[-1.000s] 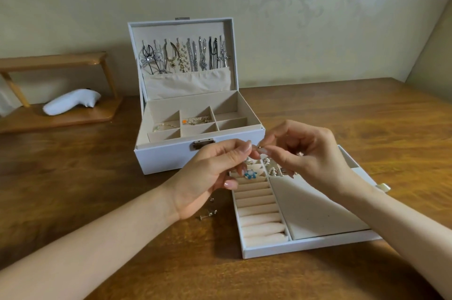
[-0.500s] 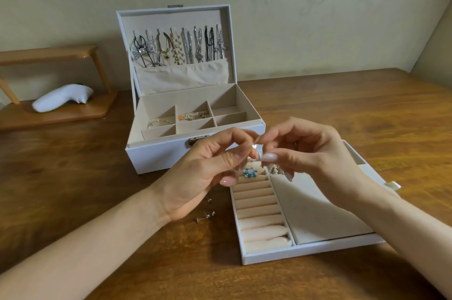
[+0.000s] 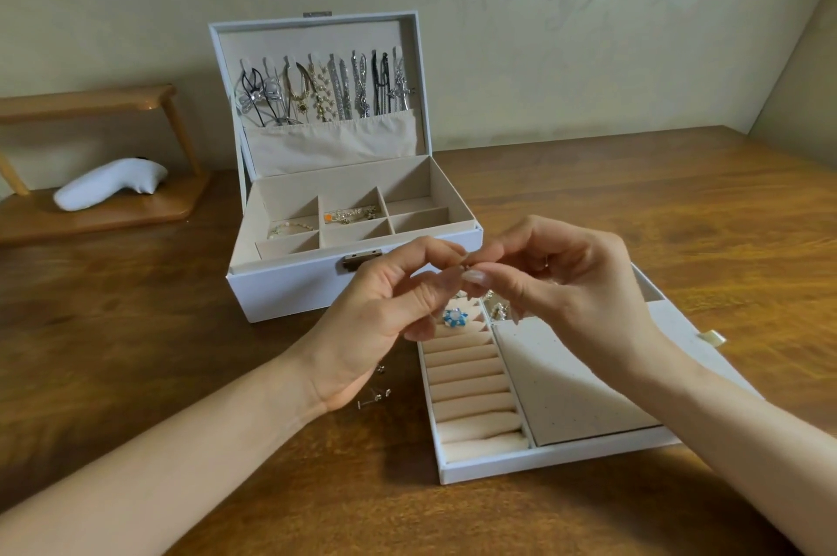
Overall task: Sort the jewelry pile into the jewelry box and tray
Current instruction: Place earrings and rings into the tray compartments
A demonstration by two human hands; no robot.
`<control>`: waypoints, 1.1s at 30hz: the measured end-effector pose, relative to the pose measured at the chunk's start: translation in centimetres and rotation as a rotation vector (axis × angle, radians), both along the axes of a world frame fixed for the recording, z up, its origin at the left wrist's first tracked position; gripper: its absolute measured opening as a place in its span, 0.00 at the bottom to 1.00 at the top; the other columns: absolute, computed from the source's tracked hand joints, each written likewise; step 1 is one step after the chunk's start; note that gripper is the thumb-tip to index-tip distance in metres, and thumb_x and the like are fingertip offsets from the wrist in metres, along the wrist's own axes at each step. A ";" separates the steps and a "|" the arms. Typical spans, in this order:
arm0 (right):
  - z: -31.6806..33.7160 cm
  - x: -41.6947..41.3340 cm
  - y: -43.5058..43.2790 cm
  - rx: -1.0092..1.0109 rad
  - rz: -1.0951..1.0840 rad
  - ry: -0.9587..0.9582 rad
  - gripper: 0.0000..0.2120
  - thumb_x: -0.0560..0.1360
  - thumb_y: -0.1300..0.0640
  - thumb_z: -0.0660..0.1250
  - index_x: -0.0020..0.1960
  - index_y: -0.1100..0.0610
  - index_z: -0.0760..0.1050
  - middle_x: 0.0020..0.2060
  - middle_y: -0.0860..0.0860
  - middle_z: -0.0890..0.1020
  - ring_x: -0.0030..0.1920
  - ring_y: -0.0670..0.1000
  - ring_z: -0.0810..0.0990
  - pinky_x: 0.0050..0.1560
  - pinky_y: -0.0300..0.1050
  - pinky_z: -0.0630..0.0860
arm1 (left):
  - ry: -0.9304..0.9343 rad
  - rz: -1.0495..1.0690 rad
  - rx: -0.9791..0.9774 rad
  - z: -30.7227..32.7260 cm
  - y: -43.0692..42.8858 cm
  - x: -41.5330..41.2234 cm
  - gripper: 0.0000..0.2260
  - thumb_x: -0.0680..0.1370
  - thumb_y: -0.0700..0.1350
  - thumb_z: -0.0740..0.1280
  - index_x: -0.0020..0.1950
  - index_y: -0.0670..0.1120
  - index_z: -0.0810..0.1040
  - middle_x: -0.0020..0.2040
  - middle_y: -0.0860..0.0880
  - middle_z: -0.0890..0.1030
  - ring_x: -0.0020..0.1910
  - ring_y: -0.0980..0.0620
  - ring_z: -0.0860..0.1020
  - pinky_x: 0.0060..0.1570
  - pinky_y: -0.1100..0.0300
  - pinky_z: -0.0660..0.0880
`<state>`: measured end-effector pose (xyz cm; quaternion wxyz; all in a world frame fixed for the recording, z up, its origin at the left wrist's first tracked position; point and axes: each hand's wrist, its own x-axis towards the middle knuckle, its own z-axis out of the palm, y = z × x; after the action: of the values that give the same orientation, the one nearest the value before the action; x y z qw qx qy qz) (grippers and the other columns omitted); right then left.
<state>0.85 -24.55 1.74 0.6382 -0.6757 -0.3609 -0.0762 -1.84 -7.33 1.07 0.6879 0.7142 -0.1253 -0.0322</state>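
Observation:
A white jewelry box [image 3: 290,288] stands open on the wooden table, with necklaces [image 3: 326,88] hanging in its lid and bracelets in two compartments. In front of it lies a white tray [image 3: 539,462] with ring rolls and a beige earring pad. A blue flower ring [image 3: 454,316] sits in the top rolls. My left hand [image 3: 385,320] and my right hand [image 3: 557,283] meet above the tray's far end, both pinching one small silver earring [image 3: 465,267] between fingertips. Under my left wrist a few small stud earrings [image 3: 376,394] lie on the table.
A wooden stand [image 3: 104,211] with a white curved object [image 3: 108,188] sits at the far left by the wall. Small earrings [image 3: 496,308] lie in the tray's far compartment. A beige pull tab [image 3: 713,338] sticks out on the tray's right side.
The view has shifted slightly; both hands stay together over the tray, fingers working the small earring, raised a little toward the box front.

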 end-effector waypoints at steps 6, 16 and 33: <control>0.8 2.4 -3.5 -0.405 -0.116 0.011 0.02 0.67 0.56 0.75 0.37 0.50 0.83 0.28 0.46 0.80 0.26 0.48 0.70 0.28 0.37 0.66 | -0.082 0.128 0.284 0.9 1.8 0.1 0.12 0.72 0.52 0.63 0.51 0.49 0.78 0.39 0.55 0.81 0.30 0.63 0.71 0.31 0.72 0.69; -0.7 3.3 -4.1 -0.695 -0.149 -0.016 0.07 0.67 0.59 0.76 0.36 0.48 0.82 0.28 0.35 0.78 0.29 0.39 0.72 0.29 0.28 0.64 | -0.103 0.253 0.688 -1.3 7.0 -1.5 0.09 0.71 0.54 0.64 0.50 0.56 0.77 0.46 0.61 0.81 0.37 0.57 0.79 0.43 0.64 0.77; -0.1 3.1 -4.1 -0.708 -0.089 0.046 0.03 0.68 0.62 0.75 0.39 0.56 0.83 0.23 0.33 0.75 0.28 0.36 0.74 0.28 0.26 0.65 | -0.140 0.268 0.684 -2.0 8.1 -1.4 0.06 0.74 0.48 0.65 0.50 0.54 0.77 0.45 0.61 0.82 0.37 0.56 0.79 0.43 0.60 0.77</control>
<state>3.93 -28.66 1.61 0.3685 -0.8716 -0.3207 0.0410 -3.27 0.75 -0.89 0.3973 0.9133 -0.0592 0.0671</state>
